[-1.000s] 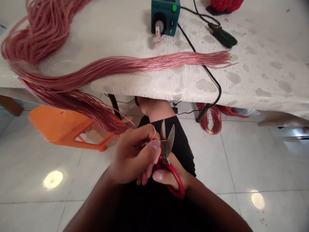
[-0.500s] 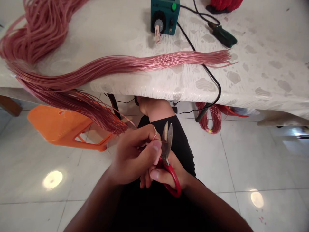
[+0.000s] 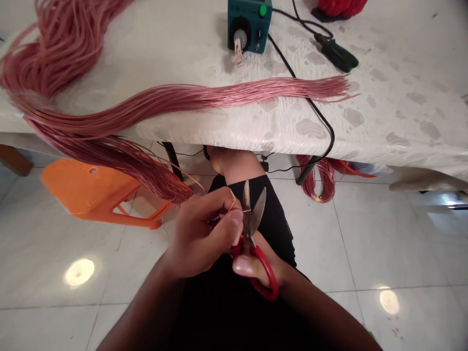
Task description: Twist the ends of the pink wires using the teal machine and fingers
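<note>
My left hand (image 3: 210,231) is closed in a pinch on a thin pinkish strand (image 3: 232,200), which looks like cord or wire; a short end pokes out past the thumb. Right beside it, my right hand (image 3: 258,261) is wrapped round the red handles of scissors (image 3: 252,229). Their blades point away from me and stand apart, with the strand's end by the left blade. Behind my left hand, a thick bundle of pink strands (image 3: 146,170) hangs over the table edge. Its other part (image 3: 226,92) lies along the table.
On the patterned tablecloth (image 3: 380,107) stand a green box with a dial (image 3: 252,29) and a green-handled tool (image 3: 340,54). A black cable (image 3: 325,122) droops over the edge. Below are an orange plastic stool (image 3: 84,192) and a coiled pink bundle (image 3: 323,183).
The scissor blades have spread wider, and the right thumb has moved slightly away from the left hand. My left hand keeps its pinch, shifted a touch left.
</note>
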The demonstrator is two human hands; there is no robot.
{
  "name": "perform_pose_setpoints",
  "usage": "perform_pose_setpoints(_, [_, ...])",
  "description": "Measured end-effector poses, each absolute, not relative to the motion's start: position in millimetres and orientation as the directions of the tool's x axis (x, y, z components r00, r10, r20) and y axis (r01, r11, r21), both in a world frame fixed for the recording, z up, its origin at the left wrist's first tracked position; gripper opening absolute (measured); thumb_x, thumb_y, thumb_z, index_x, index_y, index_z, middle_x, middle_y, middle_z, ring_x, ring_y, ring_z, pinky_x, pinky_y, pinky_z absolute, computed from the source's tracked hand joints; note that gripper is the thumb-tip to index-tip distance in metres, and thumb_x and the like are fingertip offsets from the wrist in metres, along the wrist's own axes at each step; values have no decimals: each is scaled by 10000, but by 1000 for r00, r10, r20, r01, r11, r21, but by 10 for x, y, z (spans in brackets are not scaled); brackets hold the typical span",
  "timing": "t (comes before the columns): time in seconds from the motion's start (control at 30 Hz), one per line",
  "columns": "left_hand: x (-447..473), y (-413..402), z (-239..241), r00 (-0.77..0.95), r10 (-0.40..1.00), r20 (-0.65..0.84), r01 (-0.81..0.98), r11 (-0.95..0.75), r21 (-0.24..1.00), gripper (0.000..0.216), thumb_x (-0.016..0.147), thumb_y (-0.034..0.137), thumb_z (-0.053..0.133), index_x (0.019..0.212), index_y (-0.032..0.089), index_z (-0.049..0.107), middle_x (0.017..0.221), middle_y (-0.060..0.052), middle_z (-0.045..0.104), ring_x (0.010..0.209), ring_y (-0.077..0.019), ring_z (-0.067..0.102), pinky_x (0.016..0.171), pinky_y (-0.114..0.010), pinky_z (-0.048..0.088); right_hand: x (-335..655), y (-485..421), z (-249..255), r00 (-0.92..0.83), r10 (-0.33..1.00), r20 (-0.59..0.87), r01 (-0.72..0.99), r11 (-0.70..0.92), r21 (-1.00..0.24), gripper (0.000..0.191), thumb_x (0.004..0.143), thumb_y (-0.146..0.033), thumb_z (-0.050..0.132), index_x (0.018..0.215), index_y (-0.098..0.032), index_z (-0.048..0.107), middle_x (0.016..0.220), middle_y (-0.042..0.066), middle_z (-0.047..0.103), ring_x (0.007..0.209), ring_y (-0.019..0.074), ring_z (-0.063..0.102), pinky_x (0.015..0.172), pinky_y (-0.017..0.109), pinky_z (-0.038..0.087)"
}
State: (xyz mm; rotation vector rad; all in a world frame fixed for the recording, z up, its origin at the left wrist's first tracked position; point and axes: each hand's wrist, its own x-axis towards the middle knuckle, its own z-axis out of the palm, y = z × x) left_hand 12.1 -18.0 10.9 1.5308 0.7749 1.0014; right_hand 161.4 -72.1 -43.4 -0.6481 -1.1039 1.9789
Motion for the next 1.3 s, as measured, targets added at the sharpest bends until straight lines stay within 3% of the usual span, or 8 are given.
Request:
perform_pose_setpoints(0.1, [132,-175,98,414,889,193,-51,-190,981,301,985,151,518,686,159,552,516,76,558,350,-7,417,430,-189,354,1631,-706,-406,-560,827,-56,-403,-331,-853,406,882,-579,712,1009,-195,683,947,73,742,1019,245,716,1019,419,543])
perform_pose_setpoints(0.33, [139,-181,57,426,894,141,-86,-115,990,315,1014,194,504,705,164,559,507,74,553,310,-18,435,342,-175,252,1628,-666,-356,-585,810,-42,-376,-317,-871,512,880,-649,670,991,-150,701,1005,114,739,999,257,720,1035,449,535])
perform_pose_setpoints(0.47, [139,-178,74,452,881,143,-74,-122,990,329,1027,222,490,708,178,559,441,84,510,274,-46,450,311,-183,248,1622,-682,-385,-571,817,-79,-338,-322,-885,495,867,-646,686,893,-152,710,948,111,735,945,244,714,969,443,572])
perform_pose_setpoints(0.63, [154,-175,116,433,886,167,-8,-182,983,321,1002,215,511,685,184,554,508,39,603,374,-76,543,355,-188,355,1594,-727,-468,-554,817,-160,-302,-376,-876,512,850,-656,699,720,-161,672,789,86,702,825,228,718,873,422,603])
perform_pose_setpoints(0.87, [147,-156,91,422,891,165,-83,-143,986,321,1002,176,513,685,165,560,507,62,549,325,-19,434,331,-161,251,1648,-636,-345,-563,826,17,-417,-267,-869,468,899,-563,708,1115,-148,683,1105,134,730,1036,248,706,996,421,555])
perform_pose_setpoints(1.3, [150,-161,94,444,881,161,-62,-150,987,349,1033,254,504,696,179,553,432,70,506,299,-43,432,315,-163,269,1665,-680,-386,-544,834,-98,-355,-335,-873,428,840,-581,754,921,-164,702,950,100,730,941,237,716,970,435,577])
